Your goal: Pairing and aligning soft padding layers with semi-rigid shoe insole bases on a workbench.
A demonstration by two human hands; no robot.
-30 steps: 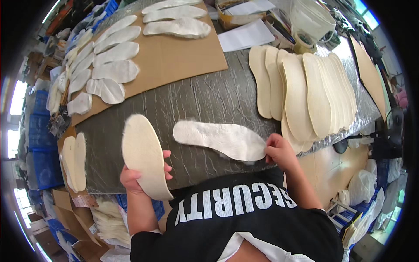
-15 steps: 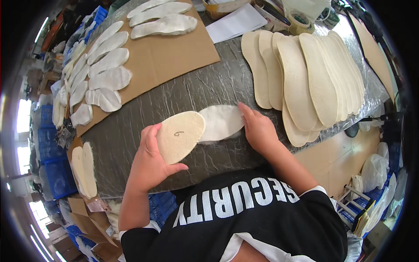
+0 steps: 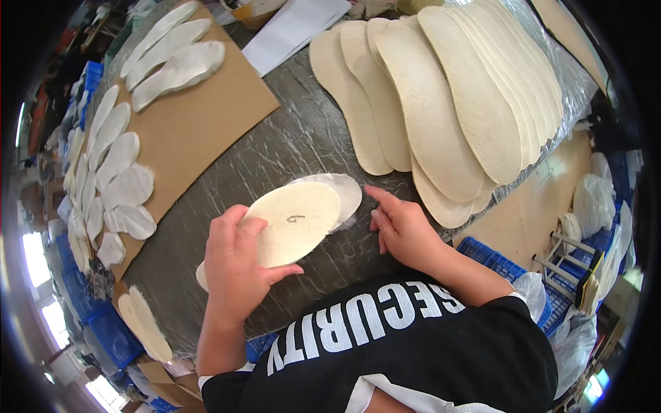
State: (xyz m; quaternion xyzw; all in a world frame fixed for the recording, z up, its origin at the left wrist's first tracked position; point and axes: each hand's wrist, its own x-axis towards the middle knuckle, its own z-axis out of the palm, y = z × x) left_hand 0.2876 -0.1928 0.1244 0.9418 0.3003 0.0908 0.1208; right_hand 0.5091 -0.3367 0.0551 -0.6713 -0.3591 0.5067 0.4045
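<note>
My left hand [image 3: 241, 258] grips a cream felt insole [image 3: 296, 217] between its thumb and fingers, holding it up off the table. A small dark handwritten mark is on the insole's face, and its narrow heel end shows at the left behind my wrist. A thin white insole-shaped piece [image 3: 349, 198] lies behind it, with most of its length hidden. Just off that piece's right edge is my right hand [image 3: 406, 230], its index finger stretched out and its other fingers curled. Nothing shows in this hand.
A large fanned stack of cream insoles [image 3: 441, 110] covers the table's right. Several white pieces [image 3: 131, 182] lie on a cardboard sheet [image 3: 206, 103] at the left. Two cream insoles [image 3: 144, 323] rest at the near left edge. White paper [image 3: 292, 31] lies at the back.
My right fingers have come off the white piece's right end. The white piece now sits further behind the cream insole. The whole view has turned, shifting the table's contents leftward.
</note>
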